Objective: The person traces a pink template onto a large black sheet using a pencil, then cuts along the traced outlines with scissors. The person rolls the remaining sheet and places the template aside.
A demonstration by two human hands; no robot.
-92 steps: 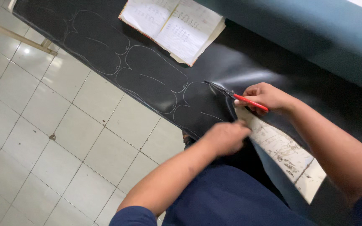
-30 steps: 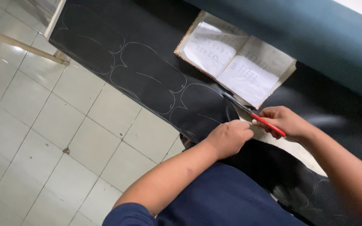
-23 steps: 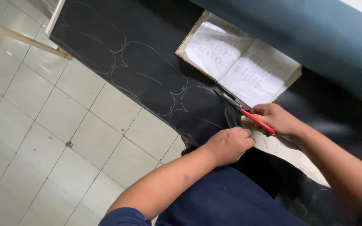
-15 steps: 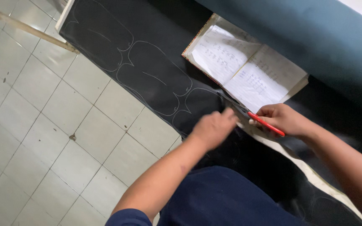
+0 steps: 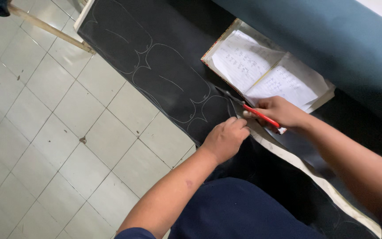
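A large black sheet (image 5: 164,75) marked with pale chalk outlines lies spread over the bench (image 5: 87,11) and serves as the landmark here. At the sheet's near edge, the right hand (image 5: 279,113) is closed around the red handles of a pair of scissors (image 5: 248,107), whose dark blades point away from the person and lie on the sheet beside one of the chalk outlines. Just beside the blades, on the side toward the floor, the left hand (image 5: 225,138) is curled with its fingers folded down, gripping the edge of the sheet where it hangs off the bench; the fingertips are hidden, so how much material they pinch cannot be told. Beyond the scissors, resting on the sheet, is an open notebook (image 5: 266,75) with handwritten pages. Past the notebook, along the sheet's far side, runs a thick roll of teal material (image 5: 332,40). Below the right forearm a pale strip (image 5: 315,177) runs along the sheet's near edge. Off the sheet's hanging edge lies a light tiled floor (image 5: 45,132), and a wooden slat (image 5: 45,28) slants out from under the sheet's far corner.
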